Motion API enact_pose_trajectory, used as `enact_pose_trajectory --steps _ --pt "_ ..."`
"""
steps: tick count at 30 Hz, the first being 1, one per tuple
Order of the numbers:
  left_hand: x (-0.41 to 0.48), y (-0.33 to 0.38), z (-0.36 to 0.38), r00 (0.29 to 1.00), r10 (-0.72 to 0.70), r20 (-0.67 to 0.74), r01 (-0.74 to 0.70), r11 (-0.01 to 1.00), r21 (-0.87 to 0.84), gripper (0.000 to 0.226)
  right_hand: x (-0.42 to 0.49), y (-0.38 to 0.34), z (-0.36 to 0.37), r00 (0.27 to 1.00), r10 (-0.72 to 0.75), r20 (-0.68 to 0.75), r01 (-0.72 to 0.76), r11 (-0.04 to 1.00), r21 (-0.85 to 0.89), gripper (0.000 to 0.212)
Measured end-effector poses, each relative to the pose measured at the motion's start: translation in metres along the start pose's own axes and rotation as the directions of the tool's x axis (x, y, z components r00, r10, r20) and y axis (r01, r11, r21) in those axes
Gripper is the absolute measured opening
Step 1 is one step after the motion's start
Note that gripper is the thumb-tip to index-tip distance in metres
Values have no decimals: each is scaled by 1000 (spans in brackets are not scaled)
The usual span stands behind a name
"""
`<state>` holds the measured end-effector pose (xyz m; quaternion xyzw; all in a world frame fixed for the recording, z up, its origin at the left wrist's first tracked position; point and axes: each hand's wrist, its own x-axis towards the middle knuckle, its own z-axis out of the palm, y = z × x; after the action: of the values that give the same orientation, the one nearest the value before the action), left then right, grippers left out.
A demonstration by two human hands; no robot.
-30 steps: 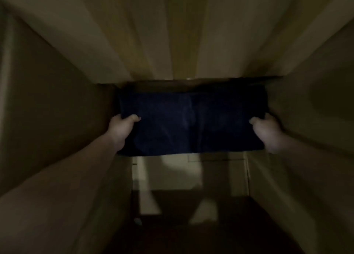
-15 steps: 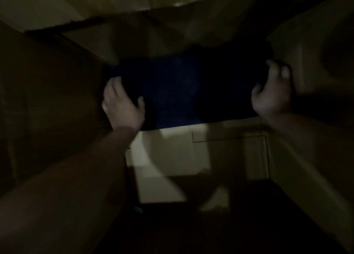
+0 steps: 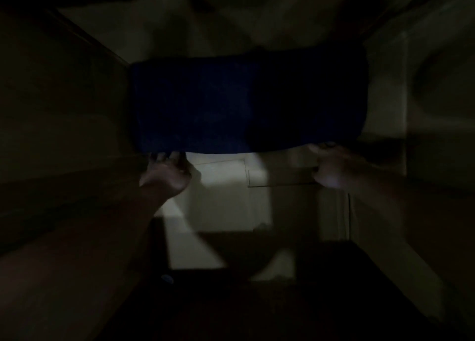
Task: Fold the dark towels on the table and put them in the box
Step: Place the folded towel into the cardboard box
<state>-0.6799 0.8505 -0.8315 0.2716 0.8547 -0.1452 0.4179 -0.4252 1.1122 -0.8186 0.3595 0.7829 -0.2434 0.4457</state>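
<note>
Both hands have pulled back from the short ends of the towel to its near edge since half a second ago. In the head view the towel now sits lower and flatter.

It lies folded across the far end of the box floor, at 12 o'clock from the middle of the frame. It reaches from the left wall almost to the right wall. The left hand is at 7 o'clock from the towel's centre, its fingers stretched forward with the tips touching the near hem, and it grasps nothing that shows. The right hand is at 4 o'clock, at the same hem. Motion smear hides its fingers, so I cannot tell whether it pinches cloth or has let go.

The towel looks soft, light and limp, neither slippery nor fragile. Lifted by one corner it would likely sag and lose its fold. The safer hold is at both short ends together, or flat palms pressing on top to slide it square against the far wall.

Light is very poor. The towel's right half melts into shadow, and its far edge is hard to trace against the wall. Whether other towels lie beneath it cannot be seen. The near box floor at 6 o'clock is almost black. A small bluish spot at 7 o'clock cannot be identified.
</note>
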Motion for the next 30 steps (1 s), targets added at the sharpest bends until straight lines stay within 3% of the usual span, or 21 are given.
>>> enact_pose_trajectory --steps 3,5,7,9,10,12,14,18,21,24,27,30 --pt "-11 -1 -5 995 3 97 -13 995 100 59 13 12 11 997 35 69 -37 999 29 72" --pt "-26 12 -16 998 63 20 -67 966 249 43 8 7 13 996 70 52 -70 997 -17 61" --pt "-39 29 -29 964 231 -128 -190 943 273 39 -15 -17 1 988 -65 -143 51 994 -97 45" --pt "-38 45 -38 871 389 -302 -322 914 248 50 -33 -45 -11 858 -278 -432 233 960 -155 51" --pt "-34 52 -43 856 415 -308 -366 908 206 59 -40 -56 -20 819 -326 -472 282 945 -164 57" --pt "-20 55 -48 918 377 -123 -363 924 125 74 -25 -56 -29 882 -369 -292 309 922 -233 70" --pt "-7 45 -44 963 266 39 -269 947 177 89 -2 -34 -33 945 -308 -107 256 903 -345 82" --pt "-18 25 -36 990 8 143 -28 991 134 109 0 12 -21 984 -40 -172 -22 938 -345 109" --pt "-34 12 -48 973 -133 190 127 991 44 91 -24 17 -27 986 81 -147 -117 961 -250 103" --pt "-69 -2 -79 993 -10 116 1 997 81 90 -69 -8 -59 976 -41 -213 -9 974 -226 87" --pt "-142 12 -130 992 125 -9 -116 946 303 89 -159 -41 -107 971 -89 -220 36 972 -233 88" --pt "-252 24 -198 986 155 -63 -135 958 254 85 -286 -80 -166 958 -146 -249 99 977 -190 84"
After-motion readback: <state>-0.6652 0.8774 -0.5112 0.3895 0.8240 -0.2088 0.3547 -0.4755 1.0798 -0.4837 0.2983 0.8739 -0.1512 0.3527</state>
